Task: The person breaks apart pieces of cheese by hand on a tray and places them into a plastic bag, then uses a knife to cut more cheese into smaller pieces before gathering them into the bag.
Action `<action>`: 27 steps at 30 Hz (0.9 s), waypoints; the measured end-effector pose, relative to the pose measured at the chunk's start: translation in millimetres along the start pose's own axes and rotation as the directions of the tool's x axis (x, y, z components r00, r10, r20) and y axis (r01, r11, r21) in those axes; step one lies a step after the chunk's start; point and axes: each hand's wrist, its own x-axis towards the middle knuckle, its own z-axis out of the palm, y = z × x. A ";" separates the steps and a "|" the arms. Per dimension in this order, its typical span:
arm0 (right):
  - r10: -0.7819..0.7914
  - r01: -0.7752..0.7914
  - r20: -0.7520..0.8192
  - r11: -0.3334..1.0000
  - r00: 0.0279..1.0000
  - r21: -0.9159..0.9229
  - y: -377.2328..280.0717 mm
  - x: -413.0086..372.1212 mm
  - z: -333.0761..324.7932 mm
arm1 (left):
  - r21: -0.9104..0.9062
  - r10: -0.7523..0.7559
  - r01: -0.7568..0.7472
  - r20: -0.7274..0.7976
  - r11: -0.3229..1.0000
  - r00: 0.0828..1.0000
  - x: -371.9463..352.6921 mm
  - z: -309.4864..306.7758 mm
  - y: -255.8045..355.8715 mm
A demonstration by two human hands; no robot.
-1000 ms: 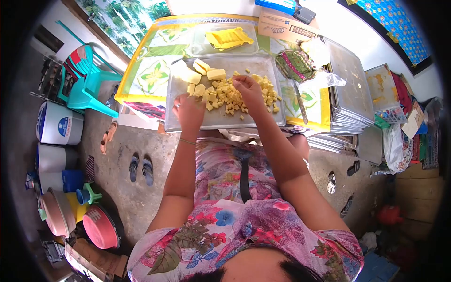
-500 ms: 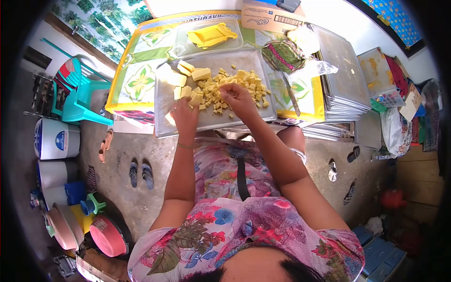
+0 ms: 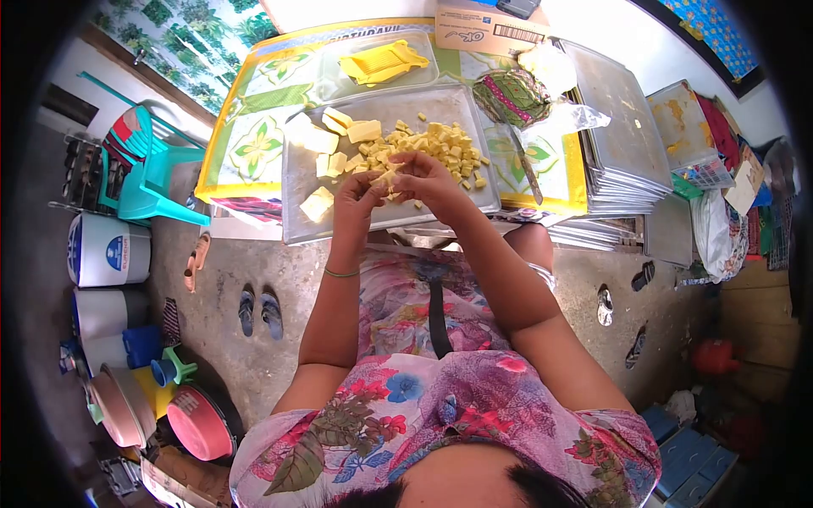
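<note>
A metal tray (image 3: 306, 224) holds a heap of small pale yellow cubes (image 3: 449, 144), with several larger blocks (image 3: 364, 131) on its left side; they look like cheese. Over the tray's near part, my left hand (image 3: 357, 199) and my right hand (image 3: 426, 182) have come together. Between their fingertips is a pale yellow chunk (image 3: 389, 179), partly covered by the fingers. A single thick block (image 3: 318, 204) lies by the tray's near left corner, left of my left hand. Right of the tray, a knife (image 3: 528, 169) rests on the tablecloth.
Behind the tray is a clear container (image 3: 330, 83) with a yellow wrapper (image 3: 385, 62). A cardboard box (image 3: 487, 32), a green patterned cloth (image 3: 511, 95) and stacked metal trays (image 3: 618, 118) stand on the right. A turquoise chair (image 3: 161, 182) is at the left.
My left hand has moved right from the blocks and met my right hand, with a yellow chunk now between them. The block near the left corner shows uncovered.
</note>
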 end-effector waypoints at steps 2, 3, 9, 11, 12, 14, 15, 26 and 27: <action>0.006 -0.006 -0.013 1.000 1.000 0.011 -3.1 -2.6 2.0 | 0.034 0.010 -0.010 -0.002 0.999 1.000 -0.4 0.5 0.5; -0.001 0.002 -0.015 1.000 1.000 0.012 -4.6 -3.8 2.8 | 0.051 0.014 -0.014 -0.001 0.999 1.000 -0.6 1.0 0.7; 0.016 -0.015 -0.012 0.992 1.000 0.125 -2.7 -7.0 -3.1 | -0.024 -0.025 0.025 0.003 0.999 1.000 -3.5 5.8 5.1; 0.026 -0.024 -0.014 0.988 1.000 0.150 -1.5 -7.6 -5.0 | -0.039 -0.030 0.029 -0.003 0.999 1.000 -4.1 7.3 5.3; 0.031 -0.028 -0.021 0.987 0.999 0.160 -3.5 -9.3 -3.7 | -0.047 -0.032 0.032 -0.006 0.998 0.999 -4.4 7.9 5.3; 0.012 -0.009 -0.025 0.993 1.000 0.121 -4.8 -10.2 -3.6 | -0.041 -0.022 0.022 0.017 0.999 1.000 -3.1 5.8 0.2; -0.012 0.013 -0.020 0.997 1.000 0.073 -4.5 -10.0 -4.3 | -0.038 -0.017 0.018 0.029 0.999 0.999 -3.0 5.7 -0.5; -0.265 0.216 -0.123 0.924 0.956 -0.314 1.6 -11.5 -0.1 | -0.019 -0.025 0.027 0.063 0.999 0.998 -7.8 16.6 6.4; -0.287 0.223 -0.132 0.903 0.949 -0.367 -1.0 -13.5 2.7 | -0.020 -0.024 0.025 0.066 0.999 0.998 -7.7 16.8 6.8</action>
